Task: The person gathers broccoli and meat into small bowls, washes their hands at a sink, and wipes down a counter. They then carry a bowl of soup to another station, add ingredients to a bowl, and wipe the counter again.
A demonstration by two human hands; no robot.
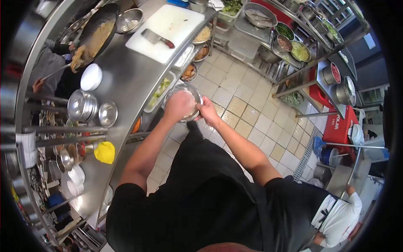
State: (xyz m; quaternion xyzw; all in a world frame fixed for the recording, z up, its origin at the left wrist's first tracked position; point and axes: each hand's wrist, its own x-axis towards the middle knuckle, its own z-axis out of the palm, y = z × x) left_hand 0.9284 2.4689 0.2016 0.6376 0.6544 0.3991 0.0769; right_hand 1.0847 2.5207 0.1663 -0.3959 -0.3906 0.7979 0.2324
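Observation:
A round metal bowl (171, 94) with something white inside is in front of my waist, over the floor beside the counter. My right hand (207, 111) grips its rim from the right side, thumb towards the inside. Over the bowl's mouth, my left hand (179, 106) is smeared by motion and its fingers are hidden, so I cannot tell what it holds. White matter shows on the bowl's rim near both hands. Close to the left of the bowl is a container of green pieces (160, 93).
On the steel counter (126, 77) lie a white cutting board (184, 21) with a cleaver (152, 37), stacked metal bowls (82, 106) and a yellow cloth (104, 152). A person's hand (38, 85) works at a wok (100, 35) beyond. Another person in white (342, 220) stands behind right.

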